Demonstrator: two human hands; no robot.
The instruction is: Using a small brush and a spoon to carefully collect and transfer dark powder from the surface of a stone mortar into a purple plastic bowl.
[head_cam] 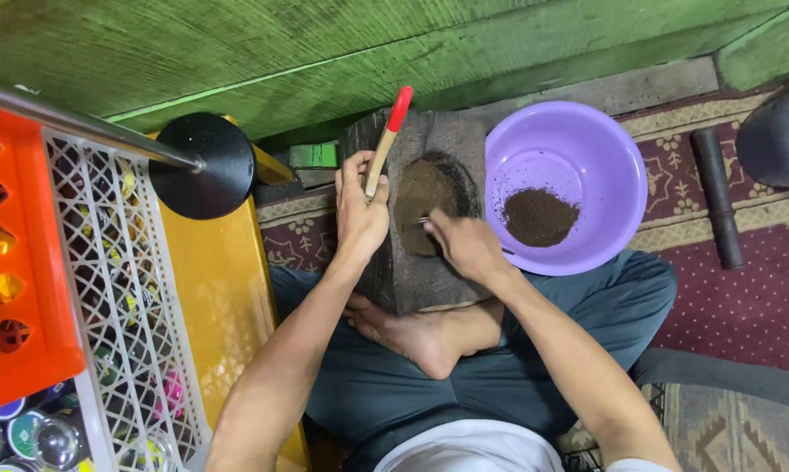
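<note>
Down between our crossed legs sits a dark stone block (pixel 416 262) with a hollow full of brown powder (pixel 422 197). Our left hand (pixel 359 214) rests on the block's left edge, fingers closed around a wooden stick with a red tip (pixel 386 140); its long axis runs up and slightly right, red end away from us, clear of the powder. Our right hand (pixel 466 245) sits at the hollow's right rim, fingers pinched on a small metal tool (pixel 422 220) whose tip points left into the powder, though how tight that pinch is we cannot tell. The powder thus lies directly left of the right hand and right of the left; the right is nearer. Just beyond the right hand, touching the block, a purple bowl (pixel 604 149) holds a darker heap of powder (pixel 539 217).
</note>
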